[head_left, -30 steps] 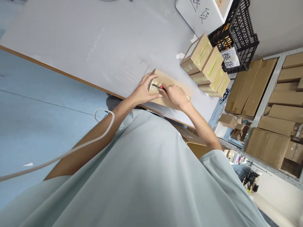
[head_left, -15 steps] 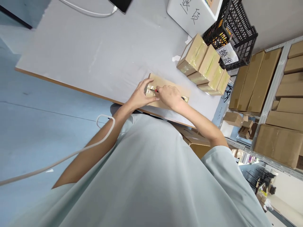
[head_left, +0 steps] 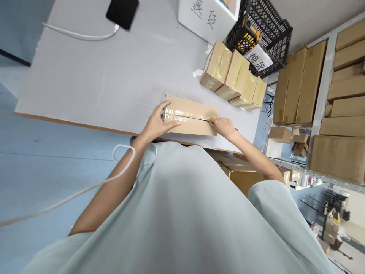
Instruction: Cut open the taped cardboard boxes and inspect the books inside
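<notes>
A long cardboard box [head_left: 189, 105] lies on the table near its front edge, with clear tape along its top. A dark slit runs through the tape between the two flaps. My left hand [head_left: 155, 123] grips the box's left end, thumb on top and fingers around the far corner. At the right end, my right hand [head_left: 224, 126] is closed around a box cutter [head_left: 211, 122]. Only a bit of red shows at its front and a dark tip behind the hand. Its blade is hidden at the slit.
Several taped cardboard boxes [head_left: 236, 72] stand in a row at the back right. Behind them are a white foam box [head_left: 207, 19] and a black plastic crate [head_left: 269, 34]. A phone [head_left: 122, 13] on a white cable lies at the far left. Shelves with cartons are on the right.
My right hand has moved right along the box with the box cutter, from near my left hand to the far right end. A long slit now shows in the tape. My left hand still holds the left end.
</notes>
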A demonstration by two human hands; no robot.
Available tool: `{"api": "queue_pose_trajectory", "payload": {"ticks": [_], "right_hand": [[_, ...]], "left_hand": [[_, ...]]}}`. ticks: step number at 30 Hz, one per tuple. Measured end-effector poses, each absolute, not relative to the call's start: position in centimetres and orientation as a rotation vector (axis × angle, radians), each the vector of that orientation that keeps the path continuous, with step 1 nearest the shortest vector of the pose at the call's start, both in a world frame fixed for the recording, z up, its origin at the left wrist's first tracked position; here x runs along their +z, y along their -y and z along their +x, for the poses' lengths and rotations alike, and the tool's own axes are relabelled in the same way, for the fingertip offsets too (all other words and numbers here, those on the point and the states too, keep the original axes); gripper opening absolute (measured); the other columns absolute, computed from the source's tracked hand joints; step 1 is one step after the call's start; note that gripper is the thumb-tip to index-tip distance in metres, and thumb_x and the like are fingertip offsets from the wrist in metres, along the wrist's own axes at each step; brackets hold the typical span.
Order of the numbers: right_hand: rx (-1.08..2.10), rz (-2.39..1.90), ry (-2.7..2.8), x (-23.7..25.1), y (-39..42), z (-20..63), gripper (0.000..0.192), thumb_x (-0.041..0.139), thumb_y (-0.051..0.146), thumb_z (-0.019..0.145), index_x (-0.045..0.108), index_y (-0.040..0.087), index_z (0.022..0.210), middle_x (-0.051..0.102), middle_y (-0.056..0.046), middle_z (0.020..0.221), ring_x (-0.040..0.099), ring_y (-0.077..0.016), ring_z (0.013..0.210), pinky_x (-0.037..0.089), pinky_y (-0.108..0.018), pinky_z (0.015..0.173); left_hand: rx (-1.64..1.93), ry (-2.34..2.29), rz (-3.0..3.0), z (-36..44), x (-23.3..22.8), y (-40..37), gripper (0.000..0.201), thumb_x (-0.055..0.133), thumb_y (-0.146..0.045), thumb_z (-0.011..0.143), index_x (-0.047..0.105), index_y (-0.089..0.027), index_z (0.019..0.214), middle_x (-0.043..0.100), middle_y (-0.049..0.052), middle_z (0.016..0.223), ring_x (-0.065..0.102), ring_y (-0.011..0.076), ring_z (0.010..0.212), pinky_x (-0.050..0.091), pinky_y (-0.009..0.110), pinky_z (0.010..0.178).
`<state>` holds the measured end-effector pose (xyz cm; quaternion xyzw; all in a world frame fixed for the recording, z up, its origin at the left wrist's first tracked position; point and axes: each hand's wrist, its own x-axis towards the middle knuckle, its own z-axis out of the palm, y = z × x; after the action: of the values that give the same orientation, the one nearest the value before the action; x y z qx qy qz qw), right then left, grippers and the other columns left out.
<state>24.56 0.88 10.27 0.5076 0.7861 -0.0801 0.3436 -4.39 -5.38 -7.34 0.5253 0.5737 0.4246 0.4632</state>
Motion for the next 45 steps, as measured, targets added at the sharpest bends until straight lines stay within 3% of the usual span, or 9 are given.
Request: {"api": "queue_pose_trajectory", "payload": {"ticks": [4, 8, 12, 16, 19, 30, 39, 45], "right_hand": [[-0.254, 1.338, -2.06, 9.9, -0.4, 24.4, 0.047, 0.039, 0.036, 0.126, 0.072, 0.013, 0.15, 0.08, -0.029, 0.141, 0.082, -0.0372, 0.125, 0.064, -0.045, 0.102], [-0.363, 1.309, -2.122, 10.1, 0.0, 22.8, 0.047, 0.042, 0.039, 0.126, 0.075, 0.013, 0.147, 0.081, -0.025, 0.142, 0.081, -0.0366, 0.13, 0.063, -0.044, 0.108], [-0.414, 1.303, -2.112, 10.0, 0.2, 20.6, 0.045, 0.043, 0.03, 0.124, 0.079, 0.013, 0.144, 0.082, -0.025, 0.142, 0.08, -0.0359, 0.133, 0.063, -0.043, 0.109], [-0.421, 1.352, -1.987, 10.3, 0.0, 20.8, 0.043, 0.045, 0.016, 0.119, 0.082, 0.011, 0.14, 0.083, -0.027, 0.14, 0.081, -0.0366, 0.133, 0.064, -0.043, 0.108], [-0.395, 1.376, -1.913, 11.1, 0.1, 22.3, 0.041, 0.048, 0.023, 0.121, 0.082, 0.011, 0.14, 0.083, -0.028, 0.138, 0.082, -0.038, 0.132, 0.064, -0.043, 0.105], [-0.367, 1.32, -2.024, 9.4, 1.2, 27.7, 0.054, 0.032, 0.05, 0.127, 0.069, 0.024, 0.156, 0.085, -0.021, 0.135, 0.082, -0.0367, 0.125, 0.056, -0.041, 0.097], [-0.511, 1.466, -2.121, 5.9, 2.1, 28.7, 0.046, 0.034, 0.049, 0.127, 0.071, 0.027, 0.144, 0.086, -0.015, 0.135, 0.081, -0.0334, 0.117, 0.051, -0.036, 0.09], [-0.96, 1.953, -2.257, 0.8, 5.6, 32.5, 0.038, 0.041, 0.05, 0.123, 0.071, 0.027, 0.123, 0.085, -0.009, 0.125, 0.08, -0.0275, 0.114, 0.055, -0.032, 0.094]], "left_hand": [[0.98, -1.429, 1.275, -5.0, -6.0, 4.8, 0.102, 0.098, -0.064, 0.081, 0.056, -0.027, 0.166, 0.062, 0.015, 0.17, 0.063, 0.0385, 0.154, 0.057, 0.052, 0.128], [0.923, -1.658, 1.274, -5.4, -4.8, 3.5, 0.069, 0.082, -0.052, 0.094, 0.062, -0.026, 0.155, 0.071, 0.013, 0.156, 0.07, 0.0348, 0.141, 0.056, 0.051, 0.125], [0.97, -1.867, 1.306, -4.9, -4.0, 2.9, 0.048, 0.068, -0.043, 0.104, 0.062, -0.025, 0.148, 0.069, 0.016, 0.154, 0.065, 0.0383, 0.149, 0.047, 0.056, 0.132], [0.966, -1.873, 1.318, -4.3, -3.9, 3.5, 0.048, 0.068, -0.044, 0.106, 0.061, -0.026, 0.15, 0.064, 0.02, 0.158, 0.061, 0.0436, 0.152, 0.044, 0.063, 0.133], [0.957, -1.887, 1.324, -4.3, -4.2, 3.7, 0.047, 0.068, -0.045, 0.107, 0.062, -0.027, 0.15, 0.065, 0.019, 0.158, 0.063, 0.0445, 0.149, 0.045, 0.065, 0.132], [0.994, -1.901, 1.359, -4.4, -3.5, 3.8, 0.038, 0.071, -0.038, 0.108, 0.062, -0.023, 0.142, 0.069, 0.01, 0.145, 0.066, 0.0317, 0.137, 0.049, 0.048, 0.123], [0.966, -1.89, 1.394, -4.6, -3.8, 3.6, 0.04, 0.068, -0.039, 0.107, 0.06, -0.022, 0.142, 0.069, 0.014, 0.151, 0.064, 0.0371, 0.146, 0.047, 0.057, 0.128], [1.022, -1.889, 1.427, -6.4, -5.0, 3.5, 0.041, 0.068, -0.043, 0.106, 0.063, -0.023, 0.141, 0.07, 0.018, 0.148, 0.066, 0.04, 0.145, 0.047, 0.06, 0.13]]}}
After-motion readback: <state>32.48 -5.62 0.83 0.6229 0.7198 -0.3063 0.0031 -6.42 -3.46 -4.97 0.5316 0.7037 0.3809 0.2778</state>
